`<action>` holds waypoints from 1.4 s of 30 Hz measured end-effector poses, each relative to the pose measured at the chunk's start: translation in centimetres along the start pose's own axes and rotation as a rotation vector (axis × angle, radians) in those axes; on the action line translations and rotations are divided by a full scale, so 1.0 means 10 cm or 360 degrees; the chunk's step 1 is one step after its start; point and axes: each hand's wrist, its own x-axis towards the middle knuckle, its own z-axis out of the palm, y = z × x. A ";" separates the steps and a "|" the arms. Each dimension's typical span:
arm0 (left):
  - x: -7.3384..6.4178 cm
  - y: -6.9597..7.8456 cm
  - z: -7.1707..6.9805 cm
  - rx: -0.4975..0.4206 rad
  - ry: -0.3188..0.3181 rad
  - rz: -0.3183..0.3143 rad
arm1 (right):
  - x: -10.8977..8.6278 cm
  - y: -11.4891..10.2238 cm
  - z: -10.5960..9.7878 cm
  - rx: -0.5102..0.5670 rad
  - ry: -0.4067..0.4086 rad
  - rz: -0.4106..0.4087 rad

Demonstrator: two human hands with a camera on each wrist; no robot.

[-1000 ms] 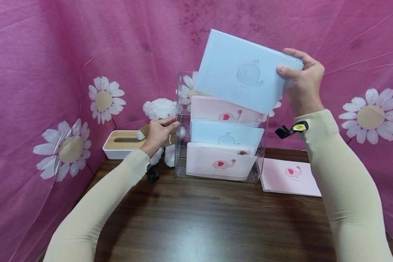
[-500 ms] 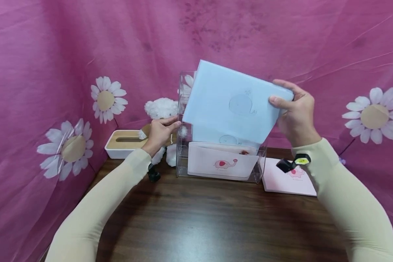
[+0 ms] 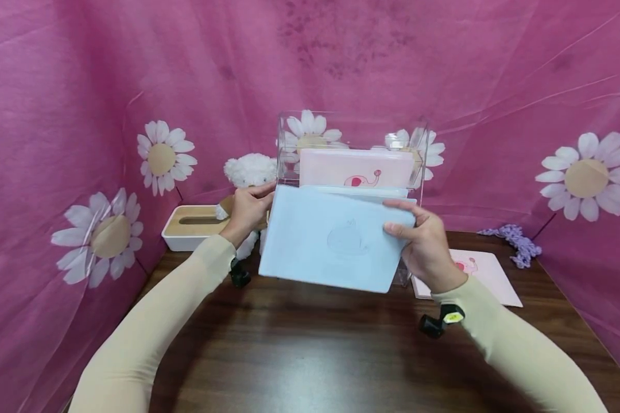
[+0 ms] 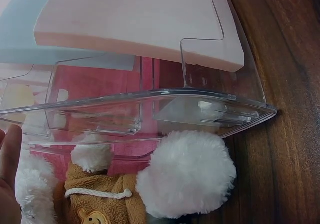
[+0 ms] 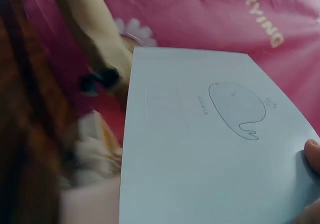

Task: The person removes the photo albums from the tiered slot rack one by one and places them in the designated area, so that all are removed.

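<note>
My right hand (image 3: 434, 244) pinches the right end of a pale blue notebook (image 3: 310, 244) with a whale drawn on its cover, thumb in front. The notebook is tilted and hangs before a clear plastic rack (image 3: 284, 155), covering its lower tiers. At the rack's left wall is my left hand (image 3: 248, 212), thumb and fingers on its edge. A pink elephant notebook (image 3: 320, 167) stands in an upper tier, and the top of another blue notebook (image 3: 392, 193) shows below it. In the left wrist view, a pink notebook (image 4: 135, 19) sits in the lowest tier.
A pink elephant notebook (image 3: 491, 278) lies on the wooden table (image 3: 310, 355) right of the rack, near a purple knitted item (image 3: 519, 241). A white plush bear (image 3: 250, 169) sits left of the rack, beside a tissue box (image 3: 186, 241). Pink flowered cloth (image 3: 341, 57) hangs behind.
My right hand has brought the blue notebook down from above the rack's upper tier to in front of its lower tiers. The left hand has stayed at the rack's side.
</note>
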 end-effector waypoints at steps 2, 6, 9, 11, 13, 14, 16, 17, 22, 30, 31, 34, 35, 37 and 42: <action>0.00 0.00 0.00 0.0068 0.0013 0.0000 | -0.06 0.15 -0.02 -0.0045 -0.0014 0.0131; -0.02 0.01 0.01 0.0148 0.0034 -0.0015 | -0.17 0.48 -0.07 -0.0171 -0.0039 0.0344; -0.02 0.02 0.01 0.0138 0.0031 -0.0023 | -0.24 0.70 -0.09 -0.0236 -0.0047 0.0459; -0.02 0.02 0.02 0.0136 0.0020 -0.0028 | -0.27 0.82 -0.08 -0.0262 -0.0056 0.0526; -0.01 0.03 0.02 0.0134 0.0007 -0.0033 | -0.29 0.94 -0.06 -0.0266 -0.0048 0.0586; -0.02 0.03 0.02 0.0128 0.0001 -0.0033 | -0.30 0.99 -0.05 -0.0264 -0.0049 0.0615; -0.02 0.04 0.03 0.0130 -0.0006 -0.0046 | -0.31 1.07 -0.02 -0.0260 -0.0049 0.0664; -0.02 0.04 0.03 0.0131 -0.0011 -0.0051 | -0.31 1.11 -0.01 -0.0253 -0.0047 0.0684; -0.02 0.04 0.02 0.0126 -0.0027 -0.0055 | -0.32 1.22 0.01 -0.0197 -0.0062 0.0751; -0.03 0.05 -0.01 0.0086 -0.0042 -0.0061 | -0.34 1.31 -0.05 -0.0138 -0.0052 0.0799; -0.03 0.05 -0.01 0.0083 -0.0042 -0.0062 | -0.34 1.32 -0.06 -0.0135 -0.0053 0.0799; -0.03 0.05 -0.01 0.0088 -0.0046 -0.0068 | -0.35 1.35 -0.09 -0.0131 -0.0046 0.0802; -0.03 0.05 -0.01 0.0090 -0.0046 -0.0075 | -0.36 1.37 -0.09 -0.0129 -0.0032 0.0808; -0.03 0.05 -0.01 0.0100 -0.0041 -0.0094 | -0.36 1.39 -0.11 -0.0136 -0.0019 0.0823; -0.03 0.04 -0.02 0.0100 -0.0036 -0.0122 | -0.36 1.45 -0.12 -0.0172 0.0002 0.0861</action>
